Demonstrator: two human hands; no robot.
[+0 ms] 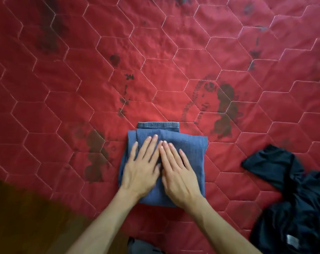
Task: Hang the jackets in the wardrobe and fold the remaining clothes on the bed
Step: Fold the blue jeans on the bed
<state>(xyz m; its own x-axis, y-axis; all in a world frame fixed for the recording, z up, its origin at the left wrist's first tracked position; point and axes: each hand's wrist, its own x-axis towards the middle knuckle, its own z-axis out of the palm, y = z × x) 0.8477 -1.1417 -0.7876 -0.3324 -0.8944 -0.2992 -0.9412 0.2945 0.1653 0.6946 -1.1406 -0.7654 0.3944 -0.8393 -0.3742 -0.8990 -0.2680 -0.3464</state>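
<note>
A pair of blue jeans [192, 149], folded into a compact rectangle with a hem showing at its far edge, lies on the red quilted bed cover [155, 61]. My left hand [142, 167] lies flat on the left half of the jeans with its fingers straight. Beside it my right hand [177, 169] presses flat on the middle of the jeans, fingers straight and close together. A crumpled black garment [298, 195] lies on the bed to the right, apart from the jeans.
The bed's near-left edge gives way to a dark brown floor [27, 217]. A bit of grey-blue cloth [142, 246] shows at the bottom edge between my forearms. The bed cover stretches far and wide beyond the jeans.
</note>
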